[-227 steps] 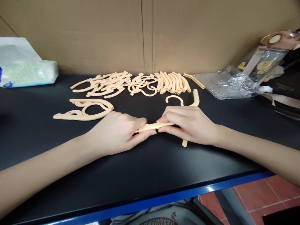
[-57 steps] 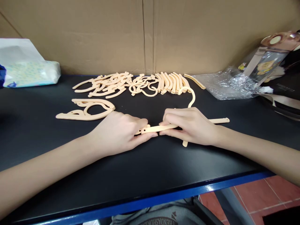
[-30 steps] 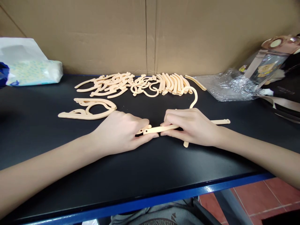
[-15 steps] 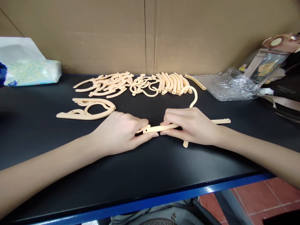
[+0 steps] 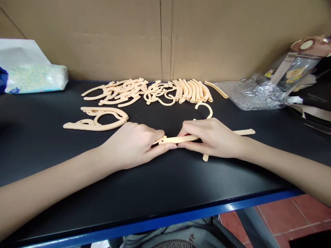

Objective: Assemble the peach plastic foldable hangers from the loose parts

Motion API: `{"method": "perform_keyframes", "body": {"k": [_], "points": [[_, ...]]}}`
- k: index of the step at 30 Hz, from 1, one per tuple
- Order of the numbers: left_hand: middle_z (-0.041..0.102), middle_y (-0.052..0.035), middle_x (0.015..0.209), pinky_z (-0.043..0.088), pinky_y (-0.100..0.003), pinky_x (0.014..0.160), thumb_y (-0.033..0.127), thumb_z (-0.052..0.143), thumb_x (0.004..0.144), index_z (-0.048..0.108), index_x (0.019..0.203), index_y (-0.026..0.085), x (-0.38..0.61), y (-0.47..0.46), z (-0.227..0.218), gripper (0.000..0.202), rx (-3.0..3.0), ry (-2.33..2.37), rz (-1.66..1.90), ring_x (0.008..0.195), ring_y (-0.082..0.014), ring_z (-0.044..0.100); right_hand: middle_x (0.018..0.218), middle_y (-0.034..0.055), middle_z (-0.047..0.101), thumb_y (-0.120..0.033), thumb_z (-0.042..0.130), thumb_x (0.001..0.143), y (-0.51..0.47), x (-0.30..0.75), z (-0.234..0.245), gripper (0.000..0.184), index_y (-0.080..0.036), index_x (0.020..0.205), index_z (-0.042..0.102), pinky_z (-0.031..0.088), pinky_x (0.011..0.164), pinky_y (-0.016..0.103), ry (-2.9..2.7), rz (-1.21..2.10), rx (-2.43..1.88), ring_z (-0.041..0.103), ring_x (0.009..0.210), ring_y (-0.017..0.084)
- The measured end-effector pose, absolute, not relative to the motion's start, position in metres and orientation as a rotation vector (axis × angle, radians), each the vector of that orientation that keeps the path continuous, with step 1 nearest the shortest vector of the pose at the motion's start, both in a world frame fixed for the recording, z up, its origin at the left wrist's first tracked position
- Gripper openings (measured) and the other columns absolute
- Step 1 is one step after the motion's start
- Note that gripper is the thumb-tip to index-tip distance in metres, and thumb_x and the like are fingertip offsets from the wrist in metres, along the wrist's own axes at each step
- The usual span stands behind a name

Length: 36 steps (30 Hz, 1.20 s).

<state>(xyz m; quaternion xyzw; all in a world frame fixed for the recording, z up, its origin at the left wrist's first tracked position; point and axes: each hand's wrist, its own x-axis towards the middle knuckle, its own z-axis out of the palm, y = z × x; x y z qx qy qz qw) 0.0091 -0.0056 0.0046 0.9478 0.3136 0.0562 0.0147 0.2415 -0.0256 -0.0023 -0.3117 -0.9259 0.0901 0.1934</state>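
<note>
My left hand point(image 5: 137, 146) is closed on one end of a cream plastic hanger piece, most of it hidden by my fingers. My right hand point(image 5: 213, 137) pinches a slim, slightly curved hanger arm point(image 5: 178, 139) whose holed end meets the piece at my left fingertips; whether they are joined I cannot tell. A hanger hook point(image 5: 210, 111) curls up behind my right hand. A flat strip end point(image 5: 205, 157) shows below that hand, and another straight strip end point(image 5: 248, 132) sticks out to its right. Beyond my left wrist lies a folded hanger point(image 5: 100, 125).
Along the back lie a heap of hanger arms point(image 5: 121, 91), several loose hooks point(image 5: 159, 93) and a row of curved strips point(image 5: 192, 90). A tissue pack point(image 5: 36, 79) stands at left. Clear plastic wrap point(image 5: 248, 94) and a bottle point(image 5: 297, 69) are at right. The black table point(image 5: 155, 193) has a blue front edge.
The hanger hook behind my right hand has turned and now sits lower and further left. Both hands keep nearly the same place and grip, with a slight shift of the whole view.
</note>
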Motion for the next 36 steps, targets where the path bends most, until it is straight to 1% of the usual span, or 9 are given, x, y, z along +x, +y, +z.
{"method": "perform_keyframes", "body": {"k": [4, 11, 14, 21, 29, 33, 36], "points": [[0.051, 0.0018, 0.049, 0.018, -0.026, 0.045, 0.05, 0.035, 0.096, 0.043, 0.059, 0.018, 0.009, -0.005, 0.005, 0.049, 2.961, 0.966, 0.178, 0.041, -0.0099, 0.046, 0.08, -0.0011, 0.066, -0.024, 0.053, 0.093, -0.026, 0.241, -0.002, 0.009, -0.018, 0.088, 0.057, 0.036, 0.057, 0.021, -2.598, 0.235, -0.88, 0.059, 0.067, 0.011], [0.052, 0.001, 0.049, 0.017, -0.026, 0.046, 0.049, 0.032, 0.097, 0.042, 0.059, 0.019, 0.01, -0.007, 0.005, 0.05, 2.947, 1.011, 0.157, 0.041, -0.0129, 0.048, 0.082, 0.0009, 0.067, -0.031, 0.049, 0.097, -0.026, 0.241, -0.004, 0.019, -0.017, 0.091, 0.059, 0.036, 0.058, 0.023, -2.596, 0.213, -0.898, 0.061, 0.069, 0.012], [0.051, 0.0014, 0.049, 0.016, -0.026, 0.045, 0.05, 0.032, 0.096, 0.041, 0.059, 0.019, 0.009, -0.006, 0.004, 0.049, 2.953, 0.998, 0.184, 0.041, -0.0132, 0.049, 0.082, 0.0012, 0.067, -0.03, 0.049, 0.097, -0.026, 0.242, -0.003, 0.019, -0.016, 0.091, 0.06, 0.036, 0.057, 0.023, -2.597, 0.214, -0.895, 0.061, 0.069, 0.012], [0.046, 0.0025, 0.043, 0.015, -0.026, 0.044, 0.049, 0.035, 0.095, 0.04, 0.057, 0.019, 0.007, -0.004, -0.001, 0.048, 2.997, 0.944, 0.313, 0.038, -0.0109, 0.045, 0.082, 0.0009, 0.068, -0.028, 0.051, 0.096, -0.026, 0.241, -0.003, 0.016, -0.016, 0.09, 0.06, 0.037, 0.058, 0.022, -2.587, 0.221, -0.887, 0.062, 0.07, 0.012], [0.049, 0.0028, 0.045, 0.015, -0.025, 0.044, 0.052, 0.036, 0.094, 0.043, 0.061, 0.02, 0.004, -0.003, -0.007, 0.047, 3.028, 0.948, 0.334, 0.038, -0.0122, 0.046, 0.079, 0.0008, 0.067, -0.027, 0.052, 0.095, -0.026, 0.241, -0.004, 0.016, -0.015, 0.089, 0.06, 0.037, 0.057, 0.022, -2.587, 0.201, -0.861, 0.061, 0.067, 0.012], [0.051, 0.0034, 0.047, 0.016, -0.025, 0.044, 0.049, 0.034, 0.097, 0.044, 0.063, 0.02, 0.004, -0.003, -0.007, 0.046, 3.047, 0.893, 0.366, 0.039, -0.0125, 0.049, 0.08, 0.0006, 0.067, -0.027, 0.053, 0.095, -0.026, 0.241, -0.004, 0.016, -0.014, 0.09, 0.061, 0.038, 0.058, 0.022, -2.584, 0.212, -0.866, 0.062, 0.069, 0.012], [0.05, 0.004, 0.046, 0.015, -0.025, 0.044, 0.047, 0.033, 0.098, 0.043, 0.062, 0.019, 0.004, -0.003, -0.007, 0.046, 3.061, 0.849, 0.395, 0.038, -0.0121, 0.048, 0.081, 0.0001, 0.067, -0.025, 0.053, 0.095, -0.026, 0.24, -0.004, 0.014, -0.014, 0.091, 0.062, 0.038, 0.058, 0.022, -2.576, 0.213, -0.878, 0.063, 0.07, 0.011]]}}
